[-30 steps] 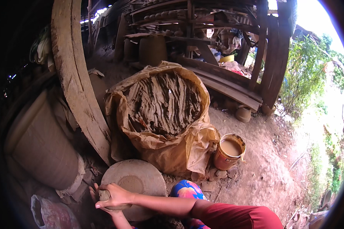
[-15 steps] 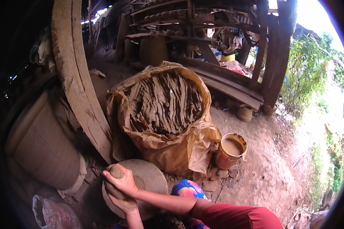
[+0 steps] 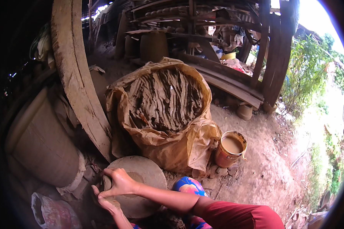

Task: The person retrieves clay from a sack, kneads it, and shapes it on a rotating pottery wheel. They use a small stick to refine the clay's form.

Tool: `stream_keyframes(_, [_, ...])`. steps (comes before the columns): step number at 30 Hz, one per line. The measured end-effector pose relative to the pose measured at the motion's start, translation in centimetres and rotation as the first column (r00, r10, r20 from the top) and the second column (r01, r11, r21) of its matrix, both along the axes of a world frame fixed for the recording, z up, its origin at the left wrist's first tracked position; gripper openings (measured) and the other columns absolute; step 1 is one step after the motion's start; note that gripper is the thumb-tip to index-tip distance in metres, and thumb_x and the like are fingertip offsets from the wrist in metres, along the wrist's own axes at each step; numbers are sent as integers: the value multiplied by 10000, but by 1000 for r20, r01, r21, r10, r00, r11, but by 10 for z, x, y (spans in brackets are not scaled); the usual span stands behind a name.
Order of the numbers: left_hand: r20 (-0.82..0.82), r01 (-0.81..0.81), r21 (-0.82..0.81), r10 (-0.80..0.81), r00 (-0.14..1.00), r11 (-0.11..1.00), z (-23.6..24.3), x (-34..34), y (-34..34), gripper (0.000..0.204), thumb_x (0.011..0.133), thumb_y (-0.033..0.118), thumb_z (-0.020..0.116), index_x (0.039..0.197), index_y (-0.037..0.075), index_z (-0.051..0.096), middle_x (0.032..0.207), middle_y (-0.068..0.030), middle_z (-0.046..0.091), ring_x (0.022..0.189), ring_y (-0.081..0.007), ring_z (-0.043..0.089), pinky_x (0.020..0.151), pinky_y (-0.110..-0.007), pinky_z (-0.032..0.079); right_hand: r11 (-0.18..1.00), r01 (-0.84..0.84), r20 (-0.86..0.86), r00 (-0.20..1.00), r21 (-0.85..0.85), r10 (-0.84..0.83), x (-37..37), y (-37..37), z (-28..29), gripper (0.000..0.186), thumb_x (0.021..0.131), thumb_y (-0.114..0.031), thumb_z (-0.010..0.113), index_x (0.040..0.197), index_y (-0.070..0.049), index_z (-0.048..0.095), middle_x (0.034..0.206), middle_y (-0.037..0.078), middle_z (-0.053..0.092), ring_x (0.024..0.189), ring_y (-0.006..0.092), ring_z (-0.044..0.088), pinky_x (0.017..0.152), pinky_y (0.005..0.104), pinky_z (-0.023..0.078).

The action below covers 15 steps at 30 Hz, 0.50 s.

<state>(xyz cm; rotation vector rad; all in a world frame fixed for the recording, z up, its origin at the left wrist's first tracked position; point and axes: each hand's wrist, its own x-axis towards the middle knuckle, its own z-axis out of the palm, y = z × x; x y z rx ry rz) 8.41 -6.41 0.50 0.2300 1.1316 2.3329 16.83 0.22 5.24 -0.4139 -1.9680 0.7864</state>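
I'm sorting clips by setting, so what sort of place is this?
Probably a pottery workshop, rustic and partly open-sided: a tan sack packed with clay, a round disc like a potter's wheel, and a large clay-coloured vessel at the left.

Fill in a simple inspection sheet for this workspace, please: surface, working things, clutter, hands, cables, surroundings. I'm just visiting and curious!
Surface: round disc near the ground, with a darker patch on top.
Job's things: clay lump at the hands; ridged clay mass in a tan wrapper; bucket of brown liquid.
Clutter: crumpled reddish-white sack at lower left; broken pieces by the bucket.
Hands: right hand grips the lump; left hand is below it, its grip partly hidden.
Cables: nothing seen.
Surroundings: leaning wooden post, large tilted vessel at left, dim wooden shelving behind, green plants at right.
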Motion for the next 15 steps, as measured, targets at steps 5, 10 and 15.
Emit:
stream_keyframes(5, [81,6,92,-13,997,996,-16,-8,-1,528,856,359,353,1259,19,310,1271,-137,317,1162,-252,336,977,-362,247,997,13,-135,991,-71,-23,-9,-15,-9,391,583,-345,661,559,6,490,516,183,495,514,340,528,474,367,426])
stream_keyframes(10, [-201,-67,-63,53,978,996,-15,-10,-6,581,856,432,309,1267,22,289,1230,-153,366,1155,-259,340,969,-371,247,990,86,-173,979,-110,-104,-11,-25,-17,283,616,-266,660,558,-28,519,511,145,511,481,297,533,451,333,426])
stream_keyframes(15, [-356,338,63,-295,887,939,14,-9,-11,639,851,512,255,1286,45,266,1264,-135,328,1190,-235,286,993,-351,191,983,137,-174,972,-124,-158,-4,-10,-3,301,618,-287,664,554,-30,521,502,145,504,480,304,530,461,331,426])
